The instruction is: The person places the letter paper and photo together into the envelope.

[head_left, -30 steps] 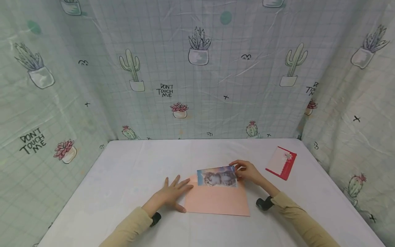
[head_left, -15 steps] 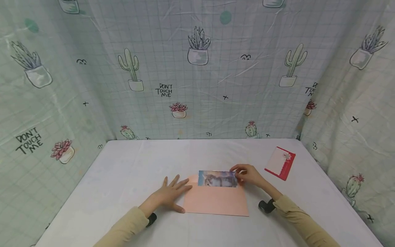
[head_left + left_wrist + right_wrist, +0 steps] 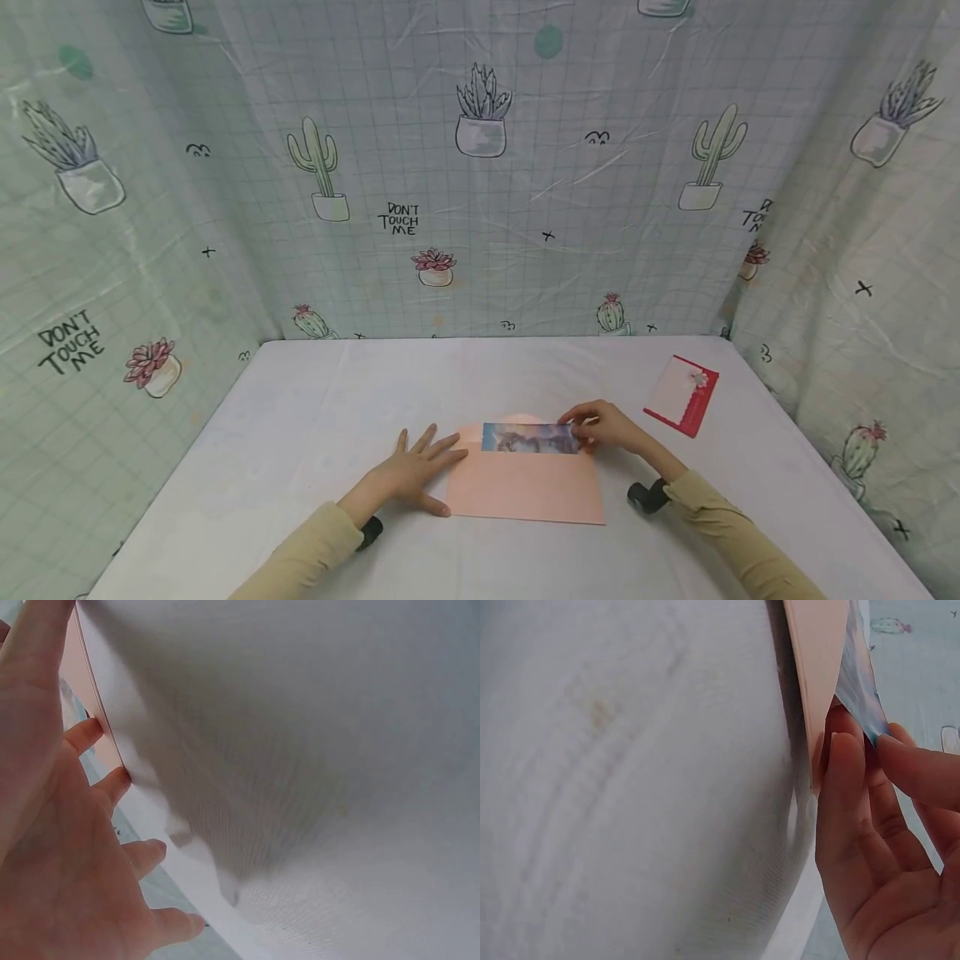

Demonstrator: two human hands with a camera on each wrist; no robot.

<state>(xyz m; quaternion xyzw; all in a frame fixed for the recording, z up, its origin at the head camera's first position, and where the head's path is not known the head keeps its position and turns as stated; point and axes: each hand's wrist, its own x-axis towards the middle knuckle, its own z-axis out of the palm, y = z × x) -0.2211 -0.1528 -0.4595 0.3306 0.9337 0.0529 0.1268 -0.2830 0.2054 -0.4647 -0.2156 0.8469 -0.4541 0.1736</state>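
Observation:
A pink envelope (image 3: 525,492) lies on the white table in front of the person. Out of its far side sticks a postcard with a cat picture (image 3: 525,438), its lower part hidden inside. The right hand (image 3: 606,425) pinches the postcard's right edge between thumb and fingers; the right wrist view shows the postcard (image 3: 862,682) bent at that grip, beside the envelope (image 3: 817,660). Fingers spread, the left hand (image 3: 411,473) touches the envelope's left edge. In the left wrist view, fingertips of the left hand (image 3: 67,817) meet the envelope's edge (image 3: 94,690).
A red and pale pink card with a flower (image 3: 684,395) lies at the back right of the white table (image 3: 337,400). Behind and on both sides hangs a curtain printed with cacti (image 3: 585,208). A black wrist device (image 3: 647,497) is near the right wrist.
The postcard has slid towards the person, deeper into the envelope, so less of its picture shows. The right hand has come slightly nearer with it. The left hand stays at the envelope's left edge.

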